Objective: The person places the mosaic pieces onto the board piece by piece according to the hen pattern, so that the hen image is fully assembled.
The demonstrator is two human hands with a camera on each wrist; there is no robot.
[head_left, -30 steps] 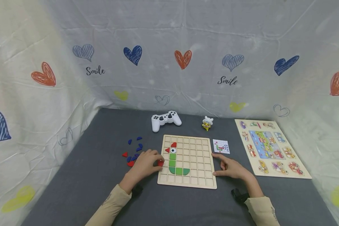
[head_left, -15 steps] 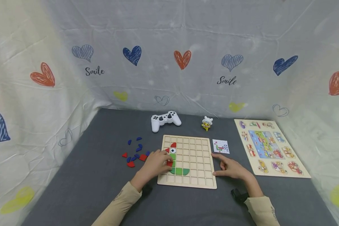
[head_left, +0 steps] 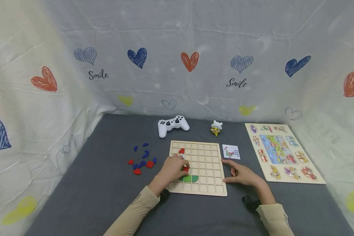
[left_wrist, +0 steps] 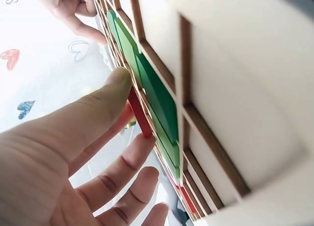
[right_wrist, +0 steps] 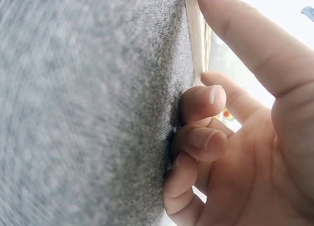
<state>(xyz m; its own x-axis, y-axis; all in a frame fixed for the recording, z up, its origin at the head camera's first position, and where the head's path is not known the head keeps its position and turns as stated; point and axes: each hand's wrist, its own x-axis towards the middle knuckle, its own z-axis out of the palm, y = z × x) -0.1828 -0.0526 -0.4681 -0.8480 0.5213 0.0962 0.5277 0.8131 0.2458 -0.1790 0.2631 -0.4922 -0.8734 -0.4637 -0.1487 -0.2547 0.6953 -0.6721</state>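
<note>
My left hand point(head_left: 171, 169) is over the left part of a wooden grid board point(head_left: 207, 189), pinching a red tile point(left_wrist: 141, 113) between thumb and fingertips. The tile stands edge-on close above the grid in the left wrist view. Beneath it lie green pieces point(head_left: 187, 178) set in the squares, some hidden by the hand. A red quarter-round piece point(head_left: 181, 150) sits above them, with the white eye tile mostly covered. At the board's right edge, my right hand point(head_left: 244, 174) touches the rim with extended thumb and index finger, its other fingers bent.
Several loose blue half-rounds point(head_left: 143, 163) and red pieces point(head_left: 149, 164) lie left of the board. A small pattern card point(head_left: 231, 152) is at its right. Behind stand a white game controller point(head_left: 173, 124) and a figurine point(head_left: 216, 127). A picture puzzle point(head_left: 278, 150) lies far right.
My left hand has carried the red tile rightward from the board's left edge to over the green column. The right hand has stayed at the right rim.
</note>
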